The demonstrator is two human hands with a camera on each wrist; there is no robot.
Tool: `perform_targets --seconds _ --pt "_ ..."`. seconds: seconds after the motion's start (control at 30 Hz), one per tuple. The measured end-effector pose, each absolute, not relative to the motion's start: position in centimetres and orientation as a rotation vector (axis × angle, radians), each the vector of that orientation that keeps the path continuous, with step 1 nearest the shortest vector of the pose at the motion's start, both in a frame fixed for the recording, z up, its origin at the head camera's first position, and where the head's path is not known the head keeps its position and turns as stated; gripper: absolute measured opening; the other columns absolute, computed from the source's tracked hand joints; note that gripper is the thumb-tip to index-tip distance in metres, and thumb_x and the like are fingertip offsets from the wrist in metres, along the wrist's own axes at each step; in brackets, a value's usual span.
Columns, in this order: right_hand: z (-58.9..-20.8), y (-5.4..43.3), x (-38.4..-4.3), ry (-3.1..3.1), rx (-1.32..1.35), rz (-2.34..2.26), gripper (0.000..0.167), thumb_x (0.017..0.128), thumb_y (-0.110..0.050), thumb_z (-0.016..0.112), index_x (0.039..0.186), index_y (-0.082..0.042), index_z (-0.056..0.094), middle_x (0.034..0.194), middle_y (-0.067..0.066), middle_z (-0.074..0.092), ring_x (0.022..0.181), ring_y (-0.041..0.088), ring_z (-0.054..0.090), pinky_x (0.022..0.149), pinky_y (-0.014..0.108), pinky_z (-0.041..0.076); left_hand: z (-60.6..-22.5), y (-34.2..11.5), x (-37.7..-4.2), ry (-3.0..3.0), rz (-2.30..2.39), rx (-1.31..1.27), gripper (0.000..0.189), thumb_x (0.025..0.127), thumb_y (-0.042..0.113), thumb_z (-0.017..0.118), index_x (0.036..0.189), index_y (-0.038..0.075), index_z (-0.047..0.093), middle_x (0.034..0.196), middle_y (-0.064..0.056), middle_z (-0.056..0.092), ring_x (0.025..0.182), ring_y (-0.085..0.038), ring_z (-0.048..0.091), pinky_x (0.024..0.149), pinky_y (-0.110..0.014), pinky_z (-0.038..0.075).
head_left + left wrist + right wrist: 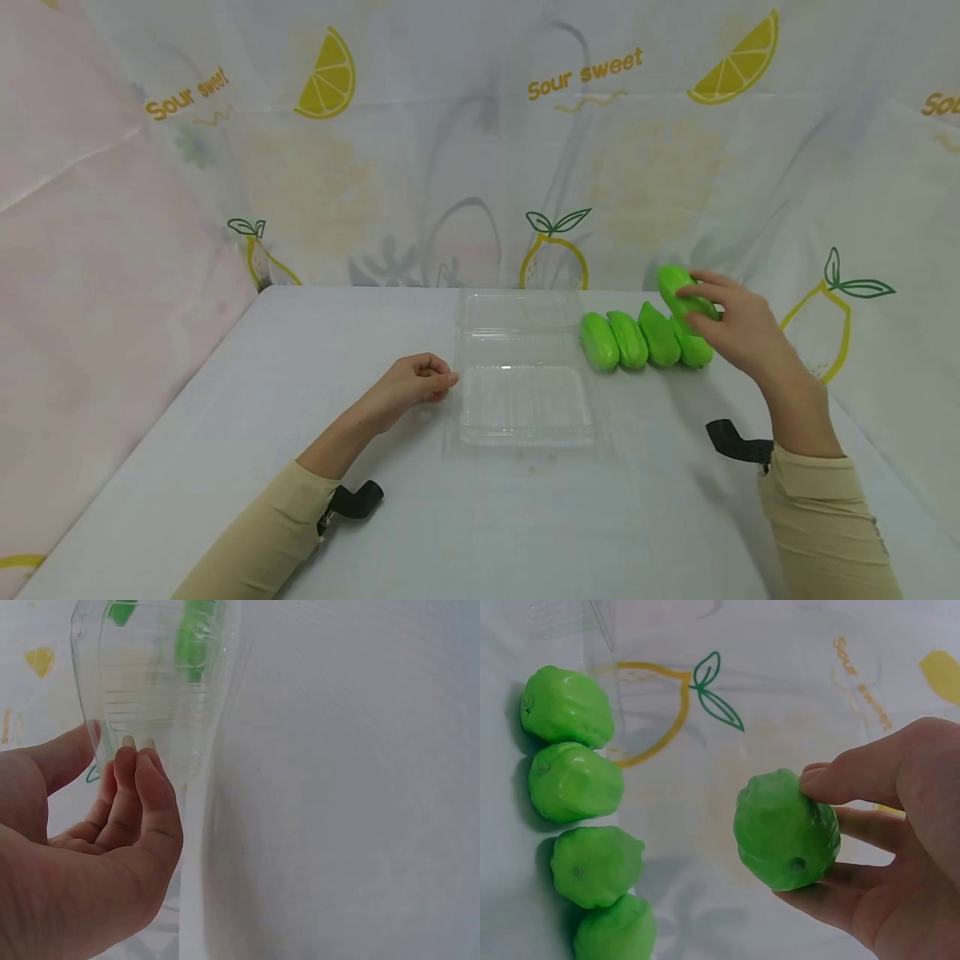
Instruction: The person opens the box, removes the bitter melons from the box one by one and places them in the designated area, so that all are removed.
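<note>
A clear plastic clamshell box [525,437] lies with its lid spread backward on the table. My left hand [411,387] is at its left edge. In the left wrist view, the thumb and curled fingers [154,802] sit on either side of the box's rim, seeming to pinch it. My right hand [738,321] holds a bright green, bumpy, gourd-like vegetable [780,832] between thumb and fingers, raised above the table. Under it stands a row of several similar green vegetables [600,342], right of the box; the rightmost is partly hidden by the held one.
A white cloth covers the table [315,333]. Behind it hangs a white curtain [420,167] printed with lemons, and a pink cloth [90,217] hangs at the left. Black camera mounts [358,500] project from both wrists.
</note>
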State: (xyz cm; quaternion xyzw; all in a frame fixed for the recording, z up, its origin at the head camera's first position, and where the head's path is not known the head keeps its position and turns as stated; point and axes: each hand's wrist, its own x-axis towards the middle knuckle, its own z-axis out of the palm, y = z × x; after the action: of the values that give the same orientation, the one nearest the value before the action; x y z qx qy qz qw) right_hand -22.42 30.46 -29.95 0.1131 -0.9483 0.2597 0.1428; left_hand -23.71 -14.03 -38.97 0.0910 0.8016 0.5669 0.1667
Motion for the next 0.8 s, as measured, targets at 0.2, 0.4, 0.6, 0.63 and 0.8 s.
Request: perform_targets --seconds 0.2,0.4,0.6,0.63,0.8 --pt "-30.2 31.4 -22.7 -2.732 0.295 0.745 0.031 0.096 -0.009 0.056 0.126 0.000 0.061 0.151 0.025 0.042 0.137 0.053 0.037 0.096 0.066 0.044 -38.9 -14.0 -23.8 2.296 1.599 0.268 0.024 0.096 0.025 0.067 0.104 0.003 0.060 0.088 -0.002 0.062 0.083 -0.015 0.058 0.078 -0.027 0.052" --pt "-30.7 32.3 -23.0 -2.768 0.213 0.746 0.034 0.098 -0.013 0.053 0.129 0.000 0.060 0.153 0.025 0.039 0.138 0.053 0.036 0.089 0.058 0.042 -39.0 -14.1 -23.9 2.294 1.598 0.276 0.025 0.096 0.025 0.067 0.104 0.002 0.059 0.090 -0.002 0.063 0.084 -0.014 0.057 0.078 -0.027 0.052" --pt "-31.1 33.2 -23.2 -2.802 0.163 0.729 0.036 0.098 -0.014 0.050 0.129 0.003 0.058 0.154 0.028 0.036 0.139 0.055 0.031 0.097 0.066 0.038 -39.0 -14.1 -23.8 2.297 1.598 0.267 0.026 0.095 0.026 0.067 0.104 0.003 0.059 0.090 -0.002 0.063 0.085 -0.015 0.058 0.078 -0.027 0.052" --pt "-31.2 33.4 -23.2 -2.807 0.159 0.721 0.037 0.098 -0.014 0.050 0.129 0.003 0.058 0.153 0.028 0.036 0.139 0.056 0.031 0.097 0.067 0.037 -39.0 -14.1 -23.8 2.297 1.599 0.267 0.026 0.095 0.026 0.067 0.104 0.003 0.059 0.090 -0.002 0.063 0.086 -0.015 0.058 0.078 -0.026 0.051" --pt "-31.8 34.2 -23.5 -2.824 0.138 0.695 0.037 0.098 -0.014 0.048 0.129 0.004 0.057 0.152 0.030 0.036 0.135 0.058 0.033 0.094 0.067 0.039 -39.1 -14.2 -23.9 2.303 1.598 0.277 0.026 0.095 0.026 0.067 0.104 0.003 0.059 0.090 -0.003 0.063 0.087 -0.017 0.057 0.078 -0.027 0.051"
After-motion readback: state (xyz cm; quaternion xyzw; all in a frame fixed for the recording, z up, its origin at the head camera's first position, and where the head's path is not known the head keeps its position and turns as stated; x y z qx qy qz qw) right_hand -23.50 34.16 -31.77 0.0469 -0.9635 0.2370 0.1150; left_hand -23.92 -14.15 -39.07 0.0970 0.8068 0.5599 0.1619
